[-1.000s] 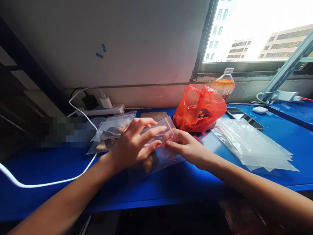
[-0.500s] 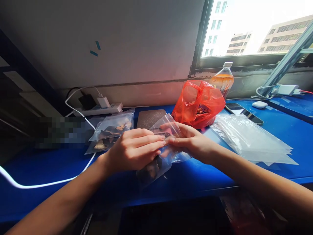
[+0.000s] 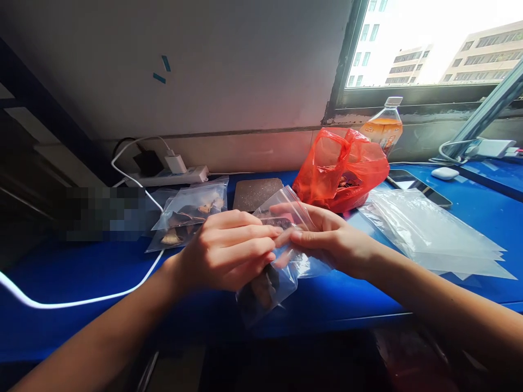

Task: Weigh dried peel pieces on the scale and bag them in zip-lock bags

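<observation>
Between my two hands is a clear zip bag with dark and brown dried pieces in its lower end. My left hand is closed, its fingertips pressed on the bag's middle from the left; the thumb is hidden. My right hand grips the bag near its zip end, thumb on the near side and fingers seen through the plastic behind. The bag is tilted, with its zip edge up and away from me. Beyond it lies a flat brown square block.
Filled zip bags lie at left by a white cable and a power strip. A red plastic bag and a bottle stand behind. At right are stacked flat bags, a phone and a white case.
The view has shifted slightly, so most things sit a little further right. Both hands keep their hold on the zip bag, with the left fingertips slightly closer to the right thumb.
</observation>
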`<state>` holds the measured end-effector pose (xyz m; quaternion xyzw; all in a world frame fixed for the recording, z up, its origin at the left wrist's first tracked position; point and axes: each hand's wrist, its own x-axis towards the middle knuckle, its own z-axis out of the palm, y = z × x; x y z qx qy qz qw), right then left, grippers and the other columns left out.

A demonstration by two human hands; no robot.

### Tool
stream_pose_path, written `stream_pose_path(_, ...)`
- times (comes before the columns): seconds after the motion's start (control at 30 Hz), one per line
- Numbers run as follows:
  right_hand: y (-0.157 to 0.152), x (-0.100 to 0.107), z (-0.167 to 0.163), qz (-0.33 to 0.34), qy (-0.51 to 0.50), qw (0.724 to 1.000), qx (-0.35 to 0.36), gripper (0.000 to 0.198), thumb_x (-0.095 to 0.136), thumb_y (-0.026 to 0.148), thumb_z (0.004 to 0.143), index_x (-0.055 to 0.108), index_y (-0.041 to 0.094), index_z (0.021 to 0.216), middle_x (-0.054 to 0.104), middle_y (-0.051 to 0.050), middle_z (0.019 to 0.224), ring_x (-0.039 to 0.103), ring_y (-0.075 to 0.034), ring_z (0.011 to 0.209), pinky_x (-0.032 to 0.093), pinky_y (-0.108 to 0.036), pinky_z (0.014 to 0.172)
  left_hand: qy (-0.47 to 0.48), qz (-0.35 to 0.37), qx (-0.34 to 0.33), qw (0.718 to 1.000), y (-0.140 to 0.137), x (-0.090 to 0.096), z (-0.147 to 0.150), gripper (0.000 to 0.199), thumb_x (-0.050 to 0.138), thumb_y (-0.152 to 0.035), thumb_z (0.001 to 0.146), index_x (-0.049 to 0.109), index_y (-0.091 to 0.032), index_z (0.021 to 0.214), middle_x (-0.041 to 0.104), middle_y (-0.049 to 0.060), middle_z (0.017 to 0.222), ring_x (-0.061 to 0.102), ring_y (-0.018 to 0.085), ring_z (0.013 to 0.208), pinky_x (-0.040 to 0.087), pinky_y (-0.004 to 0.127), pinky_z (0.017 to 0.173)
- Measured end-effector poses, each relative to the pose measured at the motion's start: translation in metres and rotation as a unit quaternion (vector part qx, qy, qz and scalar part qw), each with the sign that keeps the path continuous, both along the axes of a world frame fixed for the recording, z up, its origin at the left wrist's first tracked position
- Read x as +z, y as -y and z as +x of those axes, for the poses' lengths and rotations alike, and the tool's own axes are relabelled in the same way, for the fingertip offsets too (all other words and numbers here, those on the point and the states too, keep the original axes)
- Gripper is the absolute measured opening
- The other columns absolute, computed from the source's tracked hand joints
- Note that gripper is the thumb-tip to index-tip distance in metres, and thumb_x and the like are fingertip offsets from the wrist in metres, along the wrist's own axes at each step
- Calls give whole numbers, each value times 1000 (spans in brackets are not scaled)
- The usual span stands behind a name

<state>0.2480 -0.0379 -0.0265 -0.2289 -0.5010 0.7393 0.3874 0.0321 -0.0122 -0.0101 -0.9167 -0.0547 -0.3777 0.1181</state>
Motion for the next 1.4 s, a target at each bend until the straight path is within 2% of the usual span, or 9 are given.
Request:
stream_pose_path(0.3,0,5,-1,-7,12,1000,-13,44,68,18,80,54,21,122,69,-2,99,70,-13,75,56,-27,77,-4,-29,-12,999,3,-1,3,24,60,-12,81,64,-18,104,74,9,98,69,19,86,58,32,76)
stream_pose_path(0.43,0,6,-1,-3,10,1000,-18,43,67,15,80,55,20,122,68,-2,99,69,-13,80,56,-25,75,-5,-32,-14,999,2,-1,3,25,58,-13,83,64,-21,106,74,8,102,69,19,91,58,32,76)
stream_pose_path(0.7,0,4,-1,1,-5,1000,-12,44,66,14,81,54,21,122,68,0,91,69,-13,81,56,-26,77,-7,-10,-12,1000,1,5,2,21,62,-14,81,66,-22,100,76,5,94,69,18,75,57,31,69)
stream_pose_path(0.87,-1,3,-2,16,22,1000,-8,46,65,16,82,49,20,126,69,-2,93,70,-14,78,55,-27,77,-18,-18,-9,1000,0,3,0,19,62,-12,81,65,-19,98,76,6,96,66,18,79,57,31,74)
stream_pose_path(0.93,1,5,-2,40,60,997,-18,47,63,20,85,45,19,129,70,-4,96,71,-15,80,55,-27,77,-32,-18,18,999,0,3,-1,17,61,-9,81,64,-18,95,74,7,101,66,19,87,56,33,79)
stream_pose_path(1.03,4,7,-1,125,138,980,-70,46,59,29,89,44,19,131,69,-6,101,69,-17,92,54,-28,79,-41,-21,85,995,0,3,-1,11,60,-9,82,64,-16,90,71,8,106,63,20,92,54,36,82)
stream_pose_path(1.13,9,7,-1,237,221,940,-112,45,57,36,90,45,21,132,67,-7,109,64,-19,103,52,-31,85,-24,-35,126,991,3,1,1,10,59,-11,84,63,-16,92,68,8,96,60,19,87,53,35,79)
stream_pose_path(1.27,14,2,-6,330,298,889,-112,36,53,34,91,51,21,124,67,-5,99,62,-21,101,50,-32,85,-20,-44,110,993,12,-4,8,23,57,-10,86,58,-18,108,66,6,97,59,18,87,52,33,79)
stream_pose_path(1.4,13,-2,-14,325,267,904,-84,30,52,27,89,52,19,118,66,-3,92,63,-17,89,50,-29,79,-29,-23,105,994,10,-8,10,19,57,-10,87,57,-18,104,66,5,91,58,17,79,49,32,74)
